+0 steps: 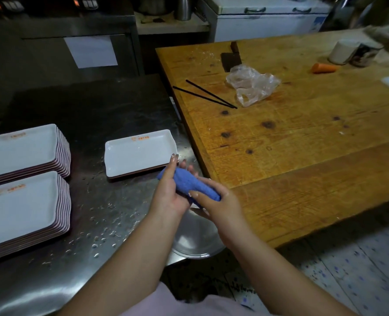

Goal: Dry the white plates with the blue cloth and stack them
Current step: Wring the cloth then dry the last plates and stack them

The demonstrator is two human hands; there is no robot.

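A rolled blue cloth [192, 184] is held between both hands above the steel counter's right edge. My left hand [169, 192] grips its left end, fingers pointing up beside it. My right hand [218, 201] grips the right end with thumb over the cloth. Just beyond the hands lies a white rectangular plate [139, 153] on top of another, with an orange logo. Two tall stacks of the same white plates stand at the left: a far stack [22, 151] and a near stack [20, 208].
The steel counter [102, 224] is dotted with water drops. A round steel lid [195, 240] sits under my hands at the counter's edge. On the wooden table [303, 156] to the right lie black chopsticks [207, 94], a plastic bag [252, 84], a cleaver [231, 58] and a carrot piece [323, 68].
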